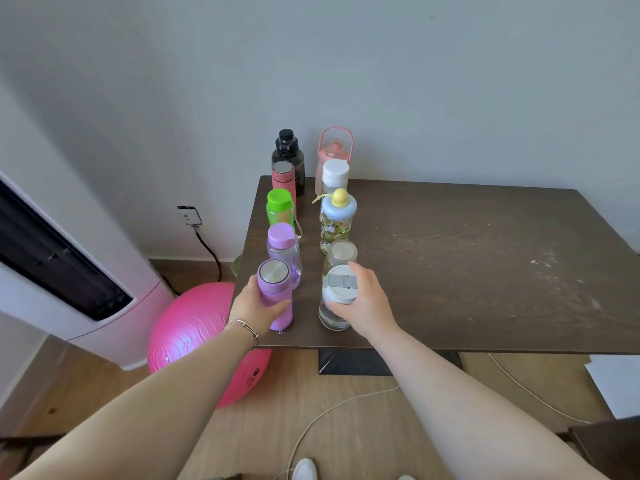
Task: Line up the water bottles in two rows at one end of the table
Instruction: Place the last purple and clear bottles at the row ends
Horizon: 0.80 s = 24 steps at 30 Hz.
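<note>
In the head view, ten water bottles are seen standing upright in two rows along the left end of a dark brown wooden table [485, 271].

The left row runs from the wall toward the near edge: a black smoky jug with a black cap [288, 157], a coral-red flask with a steel top [283, 178], a green-capped translucent bottle [280, 206], a clear bottle with a lilac cap [282, 244], and a matte purple flask with a steel lid [274, 289]. This last flask is gripped around its lower body by the left hand [254, 306], on whose wrist a thin bracelet [246, 329] is worn.

The right row is made up of a pink jug with a hoop handle [335, 147], a clear bottle with a white cap [334, 174], a printed clear bottle with a pale blue lid and yellow knob [337, 216], a glass bottle with a steel lid [341, 254], and a clear bottle with a white flip lid [337, 299]. The last is clasped from its right side by the right hand [367, 299], the thumb laid across its front.

Both held bottles stand near the table's near edge. A pink exercise ball [194, 334] is seen on the wooden floor beside the table, and a white cabinet-like appliance [52, 271] stands to its left.
</note>
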Each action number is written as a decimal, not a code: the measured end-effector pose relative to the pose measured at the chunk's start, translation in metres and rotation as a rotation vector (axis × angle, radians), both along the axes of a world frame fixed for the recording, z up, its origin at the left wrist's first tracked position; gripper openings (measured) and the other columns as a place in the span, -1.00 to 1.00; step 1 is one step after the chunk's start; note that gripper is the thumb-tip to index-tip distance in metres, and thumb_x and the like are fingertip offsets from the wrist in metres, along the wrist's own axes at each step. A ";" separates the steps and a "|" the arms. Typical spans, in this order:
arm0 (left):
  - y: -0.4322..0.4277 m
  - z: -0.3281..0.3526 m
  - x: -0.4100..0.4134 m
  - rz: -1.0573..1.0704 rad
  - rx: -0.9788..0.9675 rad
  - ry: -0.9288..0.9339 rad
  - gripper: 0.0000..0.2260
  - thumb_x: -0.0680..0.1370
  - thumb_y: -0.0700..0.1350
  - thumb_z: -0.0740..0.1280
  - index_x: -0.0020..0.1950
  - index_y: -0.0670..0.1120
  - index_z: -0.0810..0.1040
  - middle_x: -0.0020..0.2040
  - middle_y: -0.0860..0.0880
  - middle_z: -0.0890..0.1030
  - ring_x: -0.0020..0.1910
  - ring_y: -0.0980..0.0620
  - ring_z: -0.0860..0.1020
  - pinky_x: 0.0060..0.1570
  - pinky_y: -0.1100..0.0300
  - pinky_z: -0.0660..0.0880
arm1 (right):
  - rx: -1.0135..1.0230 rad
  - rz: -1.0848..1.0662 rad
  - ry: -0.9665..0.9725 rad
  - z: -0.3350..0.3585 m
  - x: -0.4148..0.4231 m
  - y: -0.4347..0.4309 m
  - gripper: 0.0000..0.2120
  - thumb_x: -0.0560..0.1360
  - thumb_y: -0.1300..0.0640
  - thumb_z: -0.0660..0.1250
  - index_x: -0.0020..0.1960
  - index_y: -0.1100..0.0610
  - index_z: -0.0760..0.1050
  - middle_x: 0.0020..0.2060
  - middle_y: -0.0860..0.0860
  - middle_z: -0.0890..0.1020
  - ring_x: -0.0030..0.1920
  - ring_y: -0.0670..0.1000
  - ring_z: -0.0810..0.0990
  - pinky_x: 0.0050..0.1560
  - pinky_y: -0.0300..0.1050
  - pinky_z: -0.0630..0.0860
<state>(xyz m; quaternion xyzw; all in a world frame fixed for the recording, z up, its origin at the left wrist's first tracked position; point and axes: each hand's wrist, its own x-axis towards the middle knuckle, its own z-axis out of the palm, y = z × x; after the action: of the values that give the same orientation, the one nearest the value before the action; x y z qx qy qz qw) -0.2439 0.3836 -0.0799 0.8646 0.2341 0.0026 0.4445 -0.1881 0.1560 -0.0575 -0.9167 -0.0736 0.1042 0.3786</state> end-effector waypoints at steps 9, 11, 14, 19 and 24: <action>0.007 -0.006 0.001 -0.032 -0.021 0.010 -0.47 0.37 0.03 0.51 0.26 0.03 0.38 0.02 0.03 0.56 -0.03 -0.05 0.53 -0.13 0.15 0.42 | -0.052 -0.013 0.000 -0.004 -0.005 0.007 -0.11 0.45 0.01 0.65 0.63 0.03 0.25 0.49 0.00 0.41 0.47 0.06 0.45 0.40 0.06 0.51; 0.007 -0.006 0.001 -0.035 -0.022 0.005 -0.48 0.37 0.03 0.51 0.24 0.04 0.38 0.01 0.03 0.56 -0.04 -0.04 0.53 -0.13 0.15 0.42 | -0.054 -0.020 -0.002 -0.005 -0.006 0.008 -0.10 0.44 0.00 0.65 0.63 0.03 0.25 0.47 0.00 0.41 0.46 0.06 0.46 0.39 0.06 0.53; 0.006 -0.007 -0.001 -0.041 -0.031 0.003 -0.48 0.36 0.04 0.52 0.23 0.06 0.39 0.01 0.04 0.57 -0.03 -0.04 0.54 -0.11 0.15 0.43 | -0.060 -0.017 -0.001 -0.006 -0.009 0.007 -0.10 0.44 0.01 0.66 0.63 0.03 0.24 0.48 0.02 0.41 0.45 0.07 0.46 0.39 0.07 0.53; 0.002 -0.012 -0.005 -0.052 -0.023 -0.019 -0.49 0.34 0.05 0.52 0.19 0.09 0.37 0.05 0.01 0.58 -0.01 -0.05 0.56 -0.07 0.08 0.51 | -0.068 0.011 -0.001 -0.008 -0.011 0.004 -0.10 0.46 0.03 0.64 0.63 0.04 0.21 0.49 0.03 0.37 0.46 0.07 0.44 0.40 0.06 0.52; 0.000 -0.010 -0.006 -0.038 -0.015 -0.010 -0.45 0.34 0.03 0.53 0.23 0.05 0.36 0.10 -0.03 0.57 0.00 -0.06 0.55 -0.04 0.06 0.52 | -0.107 0.044 -0.002 -0.009 -0.011 0.004 -0.08 0.48 0.03 0.62 0.66 0.06 0.15 0.52 0.05 0.33 0.50 0.08 0.39 0.44 0.09 0.51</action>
<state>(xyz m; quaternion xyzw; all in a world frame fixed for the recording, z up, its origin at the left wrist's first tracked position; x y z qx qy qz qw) -0.2500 0.3831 -0.0898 0.8655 0.2152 -0.0033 0.4523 -0.1993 0.1599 -0.0664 -0.9339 -0.0887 0.1153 0.3266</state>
